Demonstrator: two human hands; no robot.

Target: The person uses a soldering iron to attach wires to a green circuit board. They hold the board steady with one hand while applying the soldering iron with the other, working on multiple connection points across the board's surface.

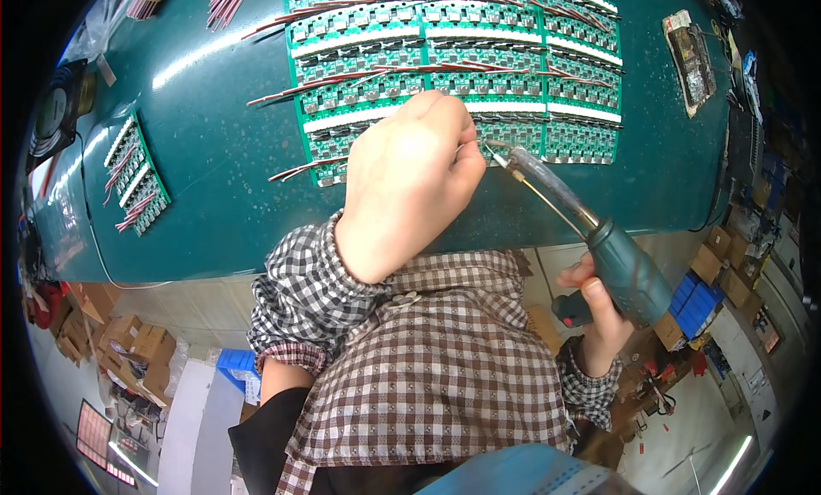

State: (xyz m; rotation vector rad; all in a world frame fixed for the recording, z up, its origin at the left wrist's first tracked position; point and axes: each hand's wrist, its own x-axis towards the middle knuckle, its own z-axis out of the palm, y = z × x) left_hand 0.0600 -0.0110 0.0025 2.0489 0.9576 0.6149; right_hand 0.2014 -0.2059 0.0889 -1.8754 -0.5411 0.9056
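My right hand (603,311) grips a soldering gun (629,268) by its dark green handle. A thin brass-coloured feed tube (547,202) runs alongside its metal barrel, and the tip points left at the near row of green circuit boards (517,140). Just left of that tip, my left hand (415,174) is closed in a pinch over the boards. Whatever lies between its fingertips is too small to make out. Red and black wires (312,167) lie across the board rows, some sticking out past the left edge. White connector strips (359,116) line each row.
On the green tabletop (214,170), a smaller board group with wires (137,177) lies at the left. Wire bundles (227,1) are at the far left. A worn metal-coloured block (688,63) lies at the far right. A round black device (60,110) stands by the left edge.
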